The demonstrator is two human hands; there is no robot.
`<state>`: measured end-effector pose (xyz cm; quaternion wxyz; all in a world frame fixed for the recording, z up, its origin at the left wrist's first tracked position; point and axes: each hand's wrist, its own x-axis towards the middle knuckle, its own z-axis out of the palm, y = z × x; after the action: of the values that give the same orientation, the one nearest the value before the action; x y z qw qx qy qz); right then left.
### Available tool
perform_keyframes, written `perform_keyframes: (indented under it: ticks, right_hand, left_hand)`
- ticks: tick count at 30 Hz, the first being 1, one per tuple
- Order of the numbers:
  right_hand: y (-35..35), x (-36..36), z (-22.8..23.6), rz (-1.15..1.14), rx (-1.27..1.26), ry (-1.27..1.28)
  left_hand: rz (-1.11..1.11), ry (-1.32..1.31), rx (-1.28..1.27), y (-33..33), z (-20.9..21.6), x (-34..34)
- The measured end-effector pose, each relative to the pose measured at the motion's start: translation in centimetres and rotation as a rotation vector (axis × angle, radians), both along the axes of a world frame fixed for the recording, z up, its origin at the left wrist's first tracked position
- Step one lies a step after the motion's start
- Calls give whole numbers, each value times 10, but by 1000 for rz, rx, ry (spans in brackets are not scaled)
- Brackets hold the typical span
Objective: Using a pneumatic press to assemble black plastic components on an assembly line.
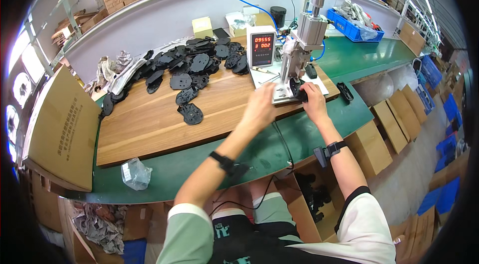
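Observation:
My right hand [315, 103] grips a black plastic part [298, 90] with thumb and fingers, under the head of a metal bench press [298, 57]. Just left of it, my left hand [261, 105] is over the front of the press's white base plate [327, 87]. Motion blurs its fingers, and I cannot see whether they hold anything. A white control box [262, 47] with a red digital display stands behind my left hand. Many flat black plastic plates [199, 62] lie heaped on the wooden board [144, 129]. One more black part [344, 92] rests right of the base plate.
A large cardboard box [62, 132] stands at the left end of the green table [239, 164]. Near its front edge sits a clear plastic bag [135, 174]. A blue crate [354, 25] is at the back right. Below, an open carton [314, 204] holds black parts.

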<state>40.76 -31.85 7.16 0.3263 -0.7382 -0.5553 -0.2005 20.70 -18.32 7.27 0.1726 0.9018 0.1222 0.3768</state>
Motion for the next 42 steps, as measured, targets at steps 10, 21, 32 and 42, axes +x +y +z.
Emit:
perform_keyframes:
  ticks: [10, 21, 32, 42]
  right_hand:
    - [4, -5, 6, 1, 10, 2]
    - [0, 0, 3, -1, 6, 12]
    - [3, 0, 5, 28, 33, 31]
    - [-42, -8, 15, -9, 106, 119]
  left_hand:
    - [556, 437, 117, 90, -49, -233]
    - [203, 505, 107, 20, -15, -233]
    - [175, 419, 255, 2, -28, -226]
    - [-38, 248, 334, -46, 14, -41]
